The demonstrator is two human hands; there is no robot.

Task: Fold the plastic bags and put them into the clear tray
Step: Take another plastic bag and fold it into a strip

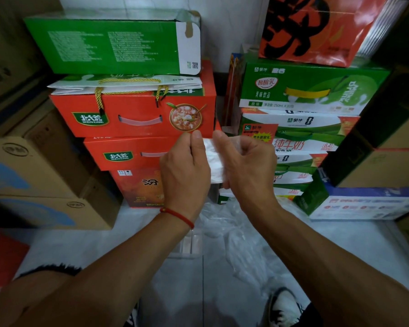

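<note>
Stacked cartons fill the back of the view: a green carton [109, 43] lies on top of two red gift boxes [137, 114], and to the right green-and-white milk cartons [312, 90] are piled under an orange paper bag [316, 29]. Brown cardboard boxes [38, 175] stand at the left. All of them rest on a pale tiled floor [340, 244].

On that floor, below the raised arms, lies a loose heap of crumpled clear plastic bags [236, 241]. Just left of the heap sits the clear tray [187, 244], largely hidden behind the left wrist.

Both hands are held up in front of the boxes with a partly folded plastic bag [214, 161] stretched between them. The left hand [185, 168] pinches the bag's upper edge between thumb and fingertips; a red cord [177, 217] circles its wrist. The right hand [243, 166] grips the bag's other side with curled fingers.

A black-and-white shoe [285, 305] shows at the bottom edge.
</note>
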